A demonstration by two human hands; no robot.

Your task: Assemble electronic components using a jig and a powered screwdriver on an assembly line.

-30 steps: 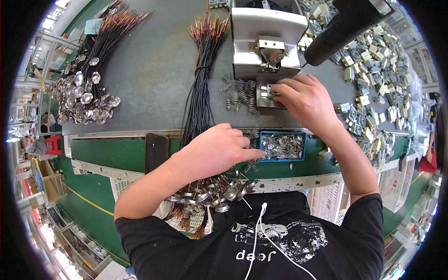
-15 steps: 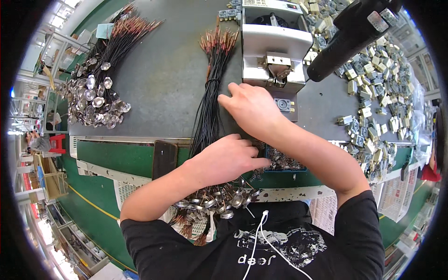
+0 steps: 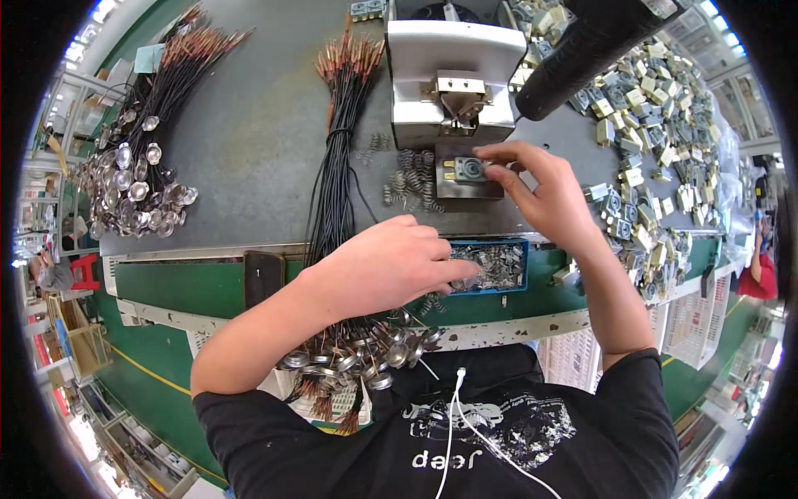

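My right hand has its thumb and fingers closed on the right end of a small grey box-shaped part with a round centre and brass tabs facing left. That part rests on a metal block in front of a white bench machine. My left hand is palm down with fingers curled, at the left end of a blue tray of small metal pieces. Its fingertips are partly hidden, and what they hold I cannot make out. Loose springs lie left of the block.
A tied bundle of black wires runs over the table edge to metal cups. Another wire bundle lies far left. Grey and cream parts are heaped at right. A black cylindrical arm overhangs beside the machine.
My right hand has moved from above the springs to the grey part, whose brass tabs now point left instead of right. My left hand stays near the tray. The whole view has shifted slightly.
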